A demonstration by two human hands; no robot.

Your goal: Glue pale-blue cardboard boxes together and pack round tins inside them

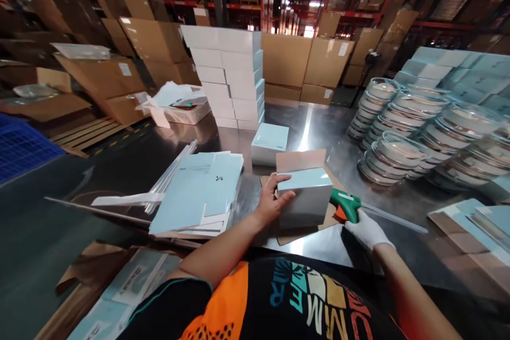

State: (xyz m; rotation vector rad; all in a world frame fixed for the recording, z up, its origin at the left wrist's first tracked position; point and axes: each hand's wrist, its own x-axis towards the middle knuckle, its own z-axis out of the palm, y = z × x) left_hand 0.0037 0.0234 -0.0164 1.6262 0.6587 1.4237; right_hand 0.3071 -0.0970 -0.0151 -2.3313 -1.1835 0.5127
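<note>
My bare left hand grips the left side of a small carton box, thumb on the near face and fingers at the top edge. The box stands upright on a brown cardboard sheet, with a flap raised at its far side. In a white glove, my right hand is closed round the handle of a green glue gun with an orange trigger. A clear glue stick sticks out of its back. The gun's nozzle is hidden beside or behind the box's right side.
A light-blue box sits beyond, before a tall stack of white boxes. Flat blue carton blanks and clear sticks lie left. Stacked round clear-lidded containers fill the right, near more flat sheets.
</note>
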